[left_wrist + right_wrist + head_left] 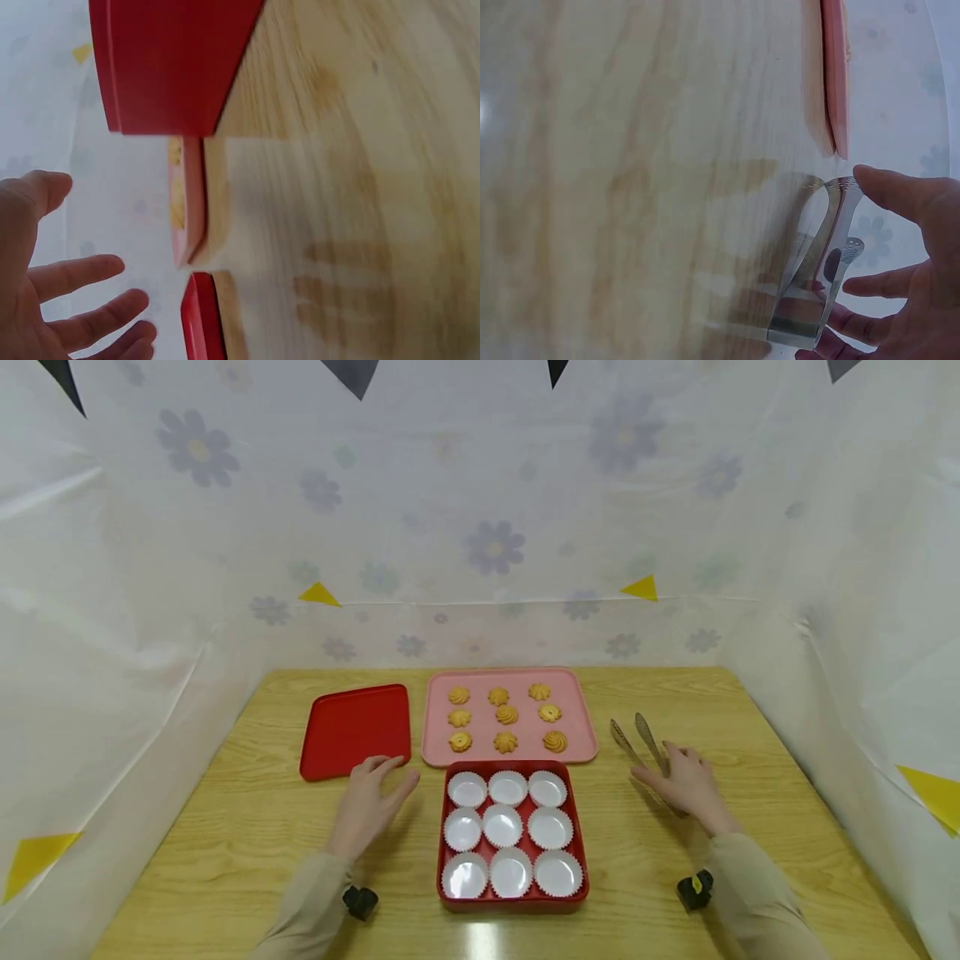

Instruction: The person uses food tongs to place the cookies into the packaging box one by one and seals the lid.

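Observation:
My right hand (688,781) is over metal tongs (649,742) that lie on the table right of the box, their two arms spread apart. In the right wrist view, the thumb and fingers (885,283) stand apart on either side of the tongs, not curled round them. My left hand (367,797) hovers with spread fingers between the red tray (356,731) and the red box (513,906), holding nothing. Inside the box, white paper cups (502,825) stand in rows.
Behind the box, a pink tray (480,682) carries several baked cookies (506,715) in rows. The wooden table (225,860) meets a flower-patterned curtain (495,627) at the back and pale sheets at both sides.

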{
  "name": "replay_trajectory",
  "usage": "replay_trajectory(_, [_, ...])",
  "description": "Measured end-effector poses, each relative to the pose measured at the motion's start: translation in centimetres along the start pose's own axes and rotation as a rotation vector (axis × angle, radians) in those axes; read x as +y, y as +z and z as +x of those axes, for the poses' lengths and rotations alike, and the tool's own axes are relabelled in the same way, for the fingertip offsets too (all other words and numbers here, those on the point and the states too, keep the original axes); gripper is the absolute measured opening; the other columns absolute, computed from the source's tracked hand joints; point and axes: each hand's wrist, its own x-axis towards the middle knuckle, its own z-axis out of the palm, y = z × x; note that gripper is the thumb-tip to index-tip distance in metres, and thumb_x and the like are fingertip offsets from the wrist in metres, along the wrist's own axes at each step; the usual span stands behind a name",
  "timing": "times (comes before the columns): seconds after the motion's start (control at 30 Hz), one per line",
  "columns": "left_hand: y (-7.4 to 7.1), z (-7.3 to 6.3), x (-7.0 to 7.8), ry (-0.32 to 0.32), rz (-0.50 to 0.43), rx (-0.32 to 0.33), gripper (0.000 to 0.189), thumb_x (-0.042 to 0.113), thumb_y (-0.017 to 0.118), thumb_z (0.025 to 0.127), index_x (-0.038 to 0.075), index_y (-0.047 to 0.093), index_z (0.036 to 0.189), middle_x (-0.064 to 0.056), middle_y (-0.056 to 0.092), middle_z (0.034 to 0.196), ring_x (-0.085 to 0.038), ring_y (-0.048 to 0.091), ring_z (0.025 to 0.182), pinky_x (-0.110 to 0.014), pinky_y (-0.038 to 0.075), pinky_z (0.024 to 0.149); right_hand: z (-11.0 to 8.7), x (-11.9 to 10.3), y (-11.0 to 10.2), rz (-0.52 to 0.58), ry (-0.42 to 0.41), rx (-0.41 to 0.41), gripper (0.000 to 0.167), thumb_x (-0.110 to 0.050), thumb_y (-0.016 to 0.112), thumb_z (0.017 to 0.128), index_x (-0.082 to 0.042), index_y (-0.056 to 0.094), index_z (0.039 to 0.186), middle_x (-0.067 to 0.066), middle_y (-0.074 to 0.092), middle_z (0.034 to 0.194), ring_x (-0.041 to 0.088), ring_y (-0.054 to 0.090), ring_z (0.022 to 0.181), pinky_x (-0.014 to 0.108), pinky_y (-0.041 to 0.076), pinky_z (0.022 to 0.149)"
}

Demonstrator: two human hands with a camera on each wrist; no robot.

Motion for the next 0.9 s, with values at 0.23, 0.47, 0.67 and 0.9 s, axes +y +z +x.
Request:
replay_trajectory(0.23, [1.0,-0.9,1.9,0.044,-0.059,-0.034,0.047,0.032,0.069,0.093,-0.002,0.065,0.127,-0.016,0.071,0.108,-0.030,0.069,0.098,-0.045,0.056,0.088,0.5,-0.4,0.2,-0.071,-0.019,0.027,0.091,-0.048,0.060,0.095,0.021,0.030,0.145,0.050,0.041,0.130,0.063,0.038,0.122,0.073,0.018,0.105])
replay_trajectory(0.47, [1.6,-1.6,3.4,0.078,-0.096,-0.037,0.029,0.023,0.073,0.090,0.000,0.074,0.107,-0.008,0.074,0.084,-0.016,0.069,0.076,-0.030,0.056,0.070,0.8,-0.4,0.5,-0.077,0.001,0.024,0.080,-0.044,0.062,0.095,0.021,0.040,0.135,0.047,0.046,0.117,0.061,0.041,0.114,0.072,0.020,0.103])
replay_trajectory(0.67, [2.2,-1.5,4.1,0.063,-0.138,-0.073,0.015,0.020,0.073,0.089,0.006,0.077,0.094,-0.007,0.075,0.084,-0.014,0.069,0.073,-0.026,0.055,0.064,0.8,-0.5,0.6,-0.134,-0.013,0.045,0.052,-0.041,0.064,0.094,0.010,0.055,0.098,0.036,0.053,0.097,0.053,0.049,0.100,0.071,0.029,0.095])
replay_trajectory(0.9, [2.6,-1.3,4.4,0.089,-0.108,-0.053,0.011,0.015,0.073,0.087,0.006,0.079,0.089,-0.004,0.074,0.076,-0.010,0.059,0.066,-0.022,0.048,0.059,1.2,-0.4,0.9,-0.153,-0.024,0.055,0.050,-0.040,0.064,0.094,0.010,0.056,0.095,0.036,0.056,0.097,0.053,0.052,0.096,0.069,0.034,0.092])
